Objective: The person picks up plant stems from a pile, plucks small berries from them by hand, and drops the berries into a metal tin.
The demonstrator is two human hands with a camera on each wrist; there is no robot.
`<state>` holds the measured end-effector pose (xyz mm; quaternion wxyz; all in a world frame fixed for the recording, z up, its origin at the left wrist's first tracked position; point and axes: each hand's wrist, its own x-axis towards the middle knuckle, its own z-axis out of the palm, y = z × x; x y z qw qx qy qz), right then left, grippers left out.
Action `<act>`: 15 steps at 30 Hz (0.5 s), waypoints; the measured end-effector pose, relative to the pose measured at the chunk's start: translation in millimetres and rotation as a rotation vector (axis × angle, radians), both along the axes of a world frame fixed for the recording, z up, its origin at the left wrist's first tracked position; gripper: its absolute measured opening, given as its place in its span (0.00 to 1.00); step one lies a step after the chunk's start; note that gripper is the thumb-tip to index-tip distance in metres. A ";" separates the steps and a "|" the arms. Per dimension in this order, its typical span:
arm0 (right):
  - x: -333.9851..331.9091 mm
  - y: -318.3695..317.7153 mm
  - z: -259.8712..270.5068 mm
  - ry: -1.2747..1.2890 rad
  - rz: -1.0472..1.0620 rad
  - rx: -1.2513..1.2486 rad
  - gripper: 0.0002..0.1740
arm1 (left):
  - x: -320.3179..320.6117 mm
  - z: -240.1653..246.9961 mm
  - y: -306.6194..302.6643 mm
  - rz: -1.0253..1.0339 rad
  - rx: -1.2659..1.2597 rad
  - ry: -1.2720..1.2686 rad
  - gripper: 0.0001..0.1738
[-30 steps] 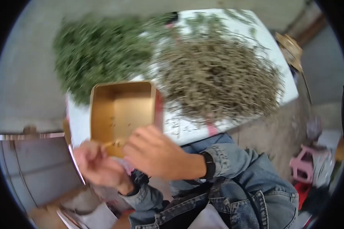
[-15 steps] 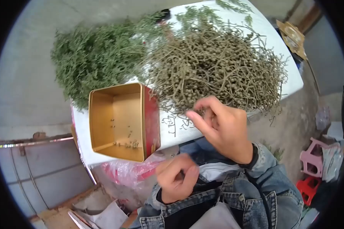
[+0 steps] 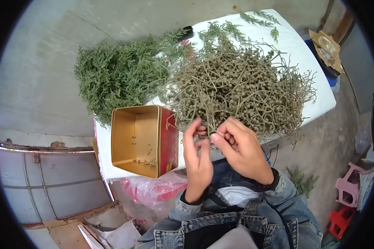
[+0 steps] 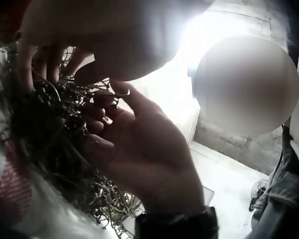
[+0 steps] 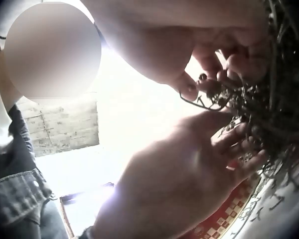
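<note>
A large tangled heap of dried brown stems with small round pods lies across the white-covered table. At its front edge my two hands meet. The right hand pinches a dried stem between thumb and bent fingers; in the right wrist view a thin stem with a pod runs from its fingertips. Curled round stems beside it is my left hand, its fingertips among the pods in the left wrist view. Left of the hands, a red tin with a gold inside lies on its side, a few loose pods in it.
Green leafy sprigs are piled at the back left, with a few more at the far edge. Pink plastic wrapping hangs below the tin. A pink stool and a red stool stand at right on the floor.
From over the tin, both hands have come right to the heap's front edge. They parted half a second ago and are now together at the stems.
</note>
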<state>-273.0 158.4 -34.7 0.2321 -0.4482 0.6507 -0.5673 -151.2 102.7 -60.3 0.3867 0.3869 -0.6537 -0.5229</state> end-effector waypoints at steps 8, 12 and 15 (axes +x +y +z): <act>-4.7 -3.4 -10.8 0.043 -0.050 -0.253 0.14 | -10.9 -34.4 -29.2 -0.127 -0.496 -0.378 0.28; -14.0 13.5 -12.8 -0.297 0.046 -0.136 0.15 | -19.5 -13.3 -40.1 -0.142 -0.312 -0.434 0.28; -20.0 22.5 -12.2 -0.489 0.119 -0.036 0.16 | -17.0 -15.2 -44.4 -0.147 -0.302 -0.447 0.27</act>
